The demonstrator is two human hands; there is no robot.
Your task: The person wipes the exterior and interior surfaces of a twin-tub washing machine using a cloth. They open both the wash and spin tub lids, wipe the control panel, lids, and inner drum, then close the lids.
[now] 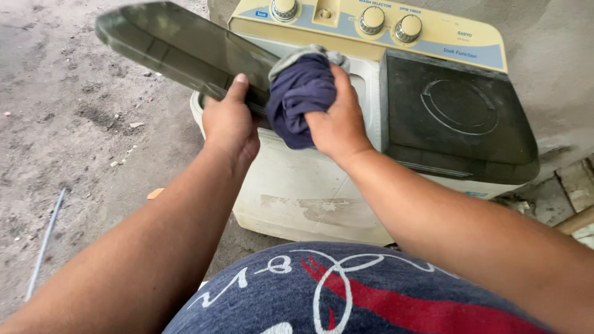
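left hand (230, 124) grips raised dark smoked plastic lid (179, 49) of cream twin-tub washing machine (309, 192); right hand (337, 120) clutches bunched navy cloth (301, 96) over open tub. pale yellow-blue control panel (371, 28) w/ round knobs at back.

The left hand (230, 124) holds up the dark lid (179, 49) of a washing machine (309, 192), with the thumb on top of the lid's edge. The lid is tilted up and off to the left. The right hand (337, 120) holds a bunched-up dark blue cloth (300, 96) with a bit of grey at the top, just over the open tub. On the right side of the machine, another dark lid (458, 111) lies flat and shut. Three round knobs (372, 20) sit along the back panel. The ground (74, 154) is grey and sandy.
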